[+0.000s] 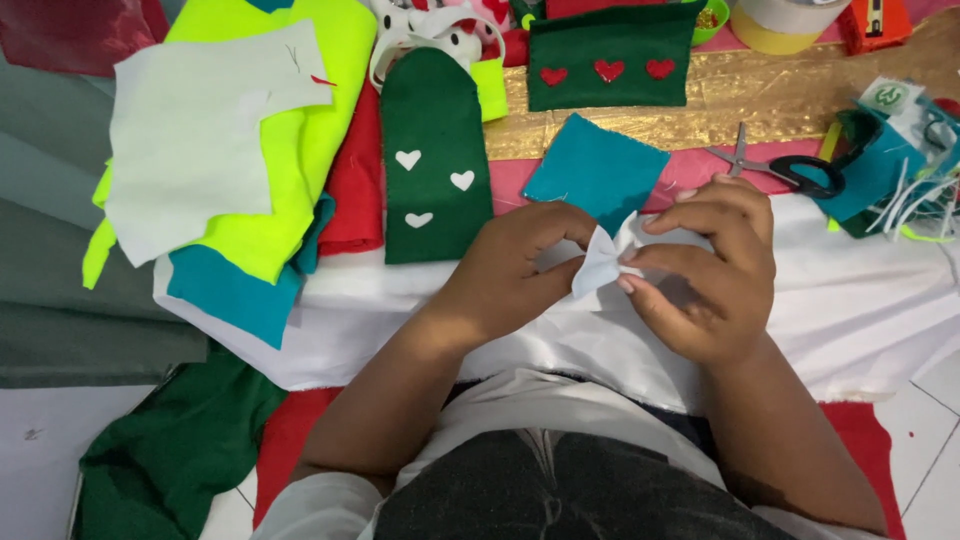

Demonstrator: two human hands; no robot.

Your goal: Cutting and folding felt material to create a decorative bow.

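Head view shows a small white felt piece (603, 262) pinched between both my hands, just above the white cloth (860, 300) spread over the bench. The piece is gathered at its middle and flares out to either side like a bow, so its long axis runs roughly from 8 o'clock to 2 o'clock. My left hand (510, 270) comes at it from 9 o'clock and my right hand (705, 265) from 3 o'clock, and both touch it, so neither is nearer; the fingertips of the two hands meet at the pinched waist. Each hand is closed narrow on the felt, thumb against forefinger, with the other fingers curled.

At 12 o'clock from the piece, just beyond my knuckles, lies a teal felt square (596, 166). At 10 o'clock sits a dark green felt pouch (434, 160) with three white hearts on it, lying lengthwise away from me. Farther off at 12 o'clock is a green felt rectangle (610, 58) with three red hearts, resting on a gold strip (800, 95). At 2 o'clock, well apart from my right hand, black-handled scissors (790, 168) lie on pink cloth. Out at 9 to 10 o'clock is a stack of neon yellow felt (300, 150) with a pale sheet (190, 150) on top.
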